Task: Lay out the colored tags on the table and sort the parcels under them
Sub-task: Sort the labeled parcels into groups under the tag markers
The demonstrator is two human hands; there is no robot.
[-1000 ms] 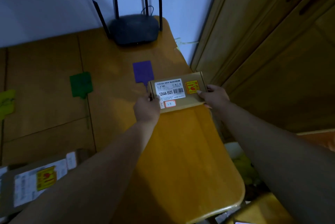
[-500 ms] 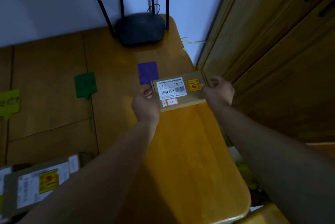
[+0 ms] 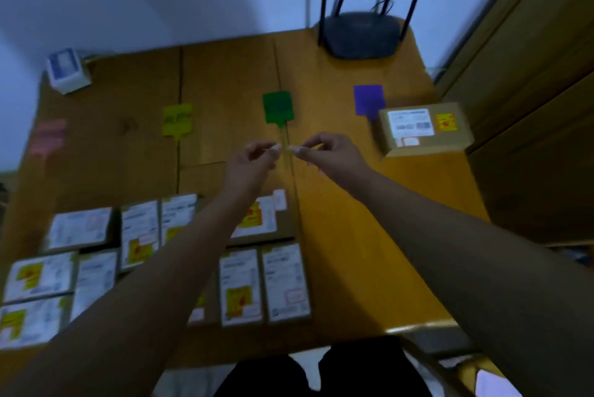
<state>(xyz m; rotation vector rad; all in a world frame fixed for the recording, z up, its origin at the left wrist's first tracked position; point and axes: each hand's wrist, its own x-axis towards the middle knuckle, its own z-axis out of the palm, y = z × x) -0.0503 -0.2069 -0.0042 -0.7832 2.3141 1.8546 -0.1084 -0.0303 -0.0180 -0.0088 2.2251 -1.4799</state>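
Along the far half of the wooden table (image 3: 347, 236) lies a row of tags: a pink tag (image 3: 48, 136), a yellow-green tag (image 3: 177, 119), a green tag (image 3: 278, 107) and a purple tag (image 3: 369, 100). One brown labelled parcel (image 3: 424, 128) rests just right of and below the purple tag. Several more labelled parcels (image 3: 160, 255) crowd the near left. My left hand (image 3: 254, 159) and my right hand (image 3: 328, 154) hover together below the green tag, fingers curled, holding nothing I can make out.
A black router (image 3: 363, 33) with antennas stands at the far right edge against the wall. A small white and blue box (image 3: 66, 70) sits at the far left corner. A wooden cabinet (image 3: 530, 91) borders the table's right side.
Both hands let go of the parcel beside the purple tag and drew back to the middle of the table. The view swung left and wider, showing the other tags and parcels.
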